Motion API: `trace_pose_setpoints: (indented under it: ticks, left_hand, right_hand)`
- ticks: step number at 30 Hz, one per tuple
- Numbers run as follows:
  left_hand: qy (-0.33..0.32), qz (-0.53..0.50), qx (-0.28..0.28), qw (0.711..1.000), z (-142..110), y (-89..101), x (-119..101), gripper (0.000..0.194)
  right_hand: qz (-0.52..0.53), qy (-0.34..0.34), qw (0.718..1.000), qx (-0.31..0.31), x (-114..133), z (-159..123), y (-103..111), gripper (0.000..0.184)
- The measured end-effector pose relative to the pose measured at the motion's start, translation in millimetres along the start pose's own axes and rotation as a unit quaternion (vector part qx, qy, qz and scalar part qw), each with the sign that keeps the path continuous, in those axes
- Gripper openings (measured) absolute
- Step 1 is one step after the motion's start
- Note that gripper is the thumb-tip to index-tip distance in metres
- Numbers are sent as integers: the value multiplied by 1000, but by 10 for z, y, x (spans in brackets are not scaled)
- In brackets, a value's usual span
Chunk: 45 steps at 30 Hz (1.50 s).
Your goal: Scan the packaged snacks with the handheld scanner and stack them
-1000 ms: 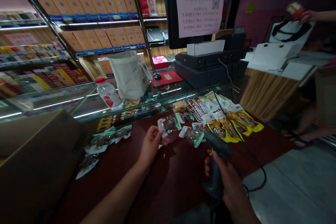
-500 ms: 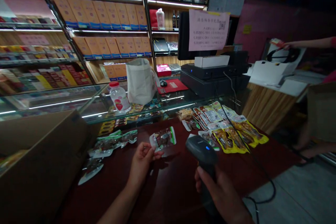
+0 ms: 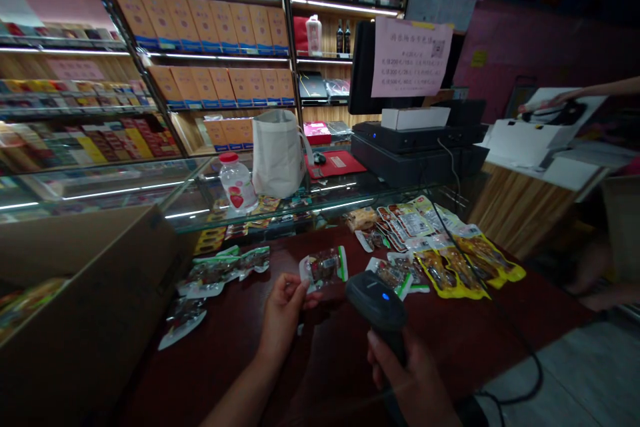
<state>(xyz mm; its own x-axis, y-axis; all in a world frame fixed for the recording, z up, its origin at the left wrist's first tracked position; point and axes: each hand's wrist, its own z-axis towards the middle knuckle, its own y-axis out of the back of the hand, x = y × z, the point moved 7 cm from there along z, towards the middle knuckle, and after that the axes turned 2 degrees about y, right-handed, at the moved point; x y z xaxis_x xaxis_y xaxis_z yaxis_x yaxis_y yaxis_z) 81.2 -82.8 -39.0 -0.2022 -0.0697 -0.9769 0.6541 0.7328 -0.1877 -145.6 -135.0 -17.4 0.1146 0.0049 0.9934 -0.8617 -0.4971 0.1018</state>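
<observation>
My left hand [image 3: 285, 313] pinches the corner of a small transparent snack packet [image 3: 324, 267] with a green edge, holding it just above the counter. My right hand [image 3: 405, 380] grips a black handheld barcode scanner [image 3: 373, 303], its blue light lit and its head a short way right of the packet. A black cable [image 3: 520, 373] trails from the scanner area. More sealed snack packets lie on the dark red counter [image 3: 320, 373]: yellow ones [image 3: 450, 273] to the right, green-edged ones [image 3: 225, 268] to the left.
A cardboard box [image 3: 85, 280] fills the lower left. Behind the counter stand a glass display case [image 3: 125, 190], a plastic bottle [image 3: 237, 183], a white tote bag [image 3: 277, 155] and a till with a monitor [image 3: 417, 140]. At upper right, a co-worker's hand [image 3: 543, 103] reaches over white packaging.
My right hand has brought the scanner left and up, nearer the packet. The co-worker's hand has moved left and lowered. The view has shifted as my head moved.
</observation>
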Motion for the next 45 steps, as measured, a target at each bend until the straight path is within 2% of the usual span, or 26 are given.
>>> trace_pose_setpoints:
  ticks: [7,16,19,23,27,31,38,45]
  left_hand:
    - [1,0,-4,1000,11,-2,26,54]
    - [-11,12,10,1000,-18,-21,-13,46]
    - [-9,5,6,1000,-15,-17,9,48]
    - [-5,-37,-5,999,-18,31,19,50]
    - [-9,-135,-79,988,-25,200,-41,39]
    - [-19,-235,-175,956,-40,420,-127,17]
    - [-34,-293,-248,923,-51,704,-253,19]
    - [-76,-333,-315,886,-109,1010,-495,25]
  right_hand:
    - [9,-12,1000,-22,9,-33,-1,64]
    - [5,-4,1000,-4,-93,-15,7,62]
    - [4,-15,999,33,-192,19,3,65]
    - [20,-53,997,49,-446,79,43,69]
    - [61,-102,992,53,-629,97,95,83]
    - [85,-100,990,50,-580,83,168,82]
    - [141,-166,976,28,-643,79,255,93]
    - [178,-135,975,11,-636,78,213,84]
